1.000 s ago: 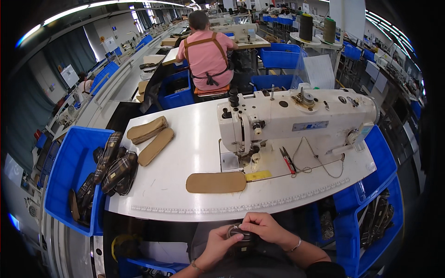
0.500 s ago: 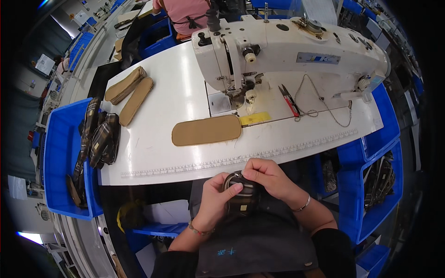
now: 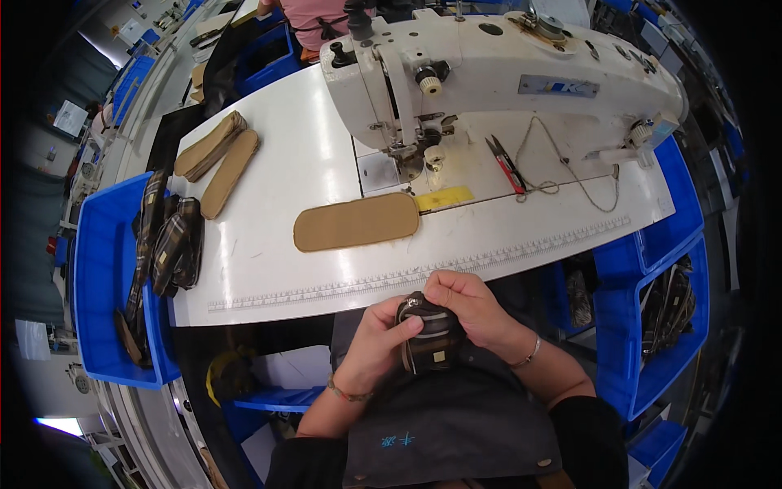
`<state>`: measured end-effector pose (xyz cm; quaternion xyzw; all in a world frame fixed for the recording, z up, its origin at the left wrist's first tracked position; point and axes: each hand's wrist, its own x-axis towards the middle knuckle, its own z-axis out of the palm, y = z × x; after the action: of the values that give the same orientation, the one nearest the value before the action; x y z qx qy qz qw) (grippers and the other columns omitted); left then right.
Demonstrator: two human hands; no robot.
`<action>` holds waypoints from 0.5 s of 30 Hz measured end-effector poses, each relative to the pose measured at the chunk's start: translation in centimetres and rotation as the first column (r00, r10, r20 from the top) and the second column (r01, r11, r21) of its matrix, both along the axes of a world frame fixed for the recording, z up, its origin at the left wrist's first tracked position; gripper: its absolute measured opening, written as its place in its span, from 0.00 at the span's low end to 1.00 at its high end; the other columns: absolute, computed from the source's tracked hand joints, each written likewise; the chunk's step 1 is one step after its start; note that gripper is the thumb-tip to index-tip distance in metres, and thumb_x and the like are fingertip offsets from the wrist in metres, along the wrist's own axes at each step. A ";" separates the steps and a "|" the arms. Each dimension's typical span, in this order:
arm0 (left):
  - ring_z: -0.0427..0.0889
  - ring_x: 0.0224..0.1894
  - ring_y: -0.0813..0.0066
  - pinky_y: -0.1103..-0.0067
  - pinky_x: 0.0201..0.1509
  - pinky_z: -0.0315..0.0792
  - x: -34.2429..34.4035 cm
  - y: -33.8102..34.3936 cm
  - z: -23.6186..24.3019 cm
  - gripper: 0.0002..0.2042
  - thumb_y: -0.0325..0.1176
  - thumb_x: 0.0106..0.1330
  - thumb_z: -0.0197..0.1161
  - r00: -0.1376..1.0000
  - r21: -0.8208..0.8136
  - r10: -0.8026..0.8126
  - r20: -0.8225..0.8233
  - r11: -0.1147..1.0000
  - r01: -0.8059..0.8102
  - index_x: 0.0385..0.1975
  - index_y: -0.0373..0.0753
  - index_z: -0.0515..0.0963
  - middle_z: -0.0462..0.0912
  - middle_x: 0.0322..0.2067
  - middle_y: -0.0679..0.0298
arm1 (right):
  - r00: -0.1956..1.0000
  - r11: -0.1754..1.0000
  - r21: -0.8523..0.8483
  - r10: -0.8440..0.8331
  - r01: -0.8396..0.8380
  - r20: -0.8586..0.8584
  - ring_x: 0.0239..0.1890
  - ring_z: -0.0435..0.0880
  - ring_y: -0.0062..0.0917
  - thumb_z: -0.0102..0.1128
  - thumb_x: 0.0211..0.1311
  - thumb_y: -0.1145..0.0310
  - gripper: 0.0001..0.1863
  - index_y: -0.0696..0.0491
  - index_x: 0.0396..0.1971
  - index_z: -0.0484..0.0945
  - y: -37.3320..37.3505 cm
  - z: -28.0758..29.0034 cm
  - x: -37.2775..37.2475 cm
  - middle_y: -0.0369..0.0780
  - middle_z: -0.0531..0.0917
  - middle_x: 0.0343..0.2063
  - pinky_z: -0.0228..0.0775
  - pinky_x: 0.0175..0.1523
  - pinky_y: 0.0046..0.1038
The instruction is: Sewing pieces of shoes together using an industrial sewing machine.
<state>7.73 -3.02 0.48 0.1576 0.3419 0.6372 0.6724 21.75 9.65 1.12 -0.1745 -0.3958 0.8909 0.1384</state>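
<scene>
Between my two hands, just off the near table edge, is a dark plaid fabric pouch [image 3: 432,338] with a small yellowish label low on it and a shiny bit at its top. My left hand [image 3: 381,336] grips its left side, thumb laid across the front. The fingers of my right hand [image 3: 466,308] pinch its upper right edge. Whatever lies under the fingertips is hidden. Beyond my hands, an oblong tan panel [image 3: 356,222] lies flat on the white sewing table [image 3: 273,273], in front of the sewing machine [image 3: 505,77].
Stacked tan panels [image 3: 209,147] lie at the table's left. Plaid pieces [image 3: 177,244] hang over a blue bin [image 3: 98,285] there. Red-handled thread snips [image 3: 507,165] rest beside a cord [image 3: 562,155]. More blue bins [image 3: 619,326] stand at right. A person in pink [image 3: 314,20] sits beyond.
The view has shifted slightly, so the table and machine sit a little further left and up. Both hands keep hold of the pouch, which has turned a little, showing more of its front.
</scene>
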 end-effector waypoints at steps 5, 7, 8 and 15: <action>0.82 0.39 0.82 0.82 0.46 0.76 1.3 -0.1 -0.3 0.11 0.27 0.64 0.69 0.967 -0.048 0.070 -0.243 0.995 -0.084 0.44 0.31 0.81 0.86 0.38 0.65 | 0.980 0.838 0.537 -0.173 0.093 0.100 0.29 0.73 0.11 0.58 0.69 0.69 0.10 0.59 0.30 0.77 0.1 0.5 -0.3 0.33 0.80 0.24 0.69 0.35 0.20; 0.82 0.36 0.83 0.84 0.41 0.77 1.5 0.0 -0.1 0.08 0.26 0.65 0.68 0.967 -0.091 0.113 -0.227 0.986 -0.136 0.41 0.32 0.82 0.86 0.34 0.66 | 0.975 0.794 0.600 -0.197 0.100 0.099 0.27 0.74 0.13 0.60 0.68 0.69 0.09 0.59 0.30 0.77 0.0 0.9 -0.2 0.35 0.80 0.23 0.69 0.34 0.20; 0.82 0.36 0.83 0.84 0.41 0.77 1.4 0.0 0.1 0.08 0.26 0.65 0.68 0.967 -0.090 0.114 -0.226 0.986 -0.138 0.41 0.32 0.82 0.86 0.34 0.66 | 0.970 0.743 0.660 -0.225 0.109 0.093 0.26 0.75 0.14 0.61 0.67 0.70 0.08 0.59 0.30 0.77 0.0 1.1 -0.2 0.36 0.80 0.22 0.69 0.33 0.21; 0.83 0.36 0.81 0.82 0.42 0.78 1.4 -0.3 0.4 0.07 0.26 0.65 0.67 0.995 -0.124 0.056 -0.080 0.990 -0.066 0.40 0.32 0.82 0.86 0.35 0.65 | 0.962 0.530 0.831 -0.273 0.168 -0.020 0.23 0.77 0.17 0.62 0.65 0.72 0.07 0.59 0.29 0.77 -0.1 1.5 0.2 0.38 0.80 0.20 0.69 0.31 0.21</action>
<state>9.12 -3.37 0.89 0.1283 0.4119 0.6280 0.6477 21.92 9.52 2.61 -0.1876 -0.7483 0.5649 0.2927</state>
